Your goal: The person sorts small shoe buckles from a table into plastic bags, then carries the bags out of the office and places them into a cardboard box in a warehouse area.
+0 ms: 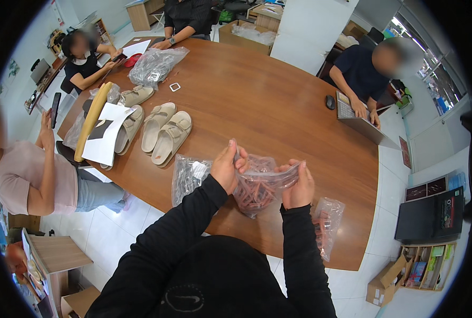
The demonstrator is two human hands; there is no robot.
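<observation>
Between my hands is a clear plastic bag (254, 195) filled with many small pinkish-brown strips, resting on the wooden table near its front edge. My left hand (227, 168) pinches the bag's upper left edge. At the upper right edge, my right hand (298, 185) grips the plastic, so the mouth is stretched between the two. What exactly the strips are is too small to tell. Left of my left wrist lies another clear bag (185, 180) with greyish contents and a white label. A flatter clear bag (328, 225) with reddish pieces sits beside my right forearm.
Beige two-strap sandals (172, 139) stand on the wooden table (278, 106), next to white paper sheets (106, 135) and a long yellow roll (93, 122). Farther back lies a crumpled plastic bag (156, 66). Several people are around the table, one typing on a laptop (358, 119).
</observation>
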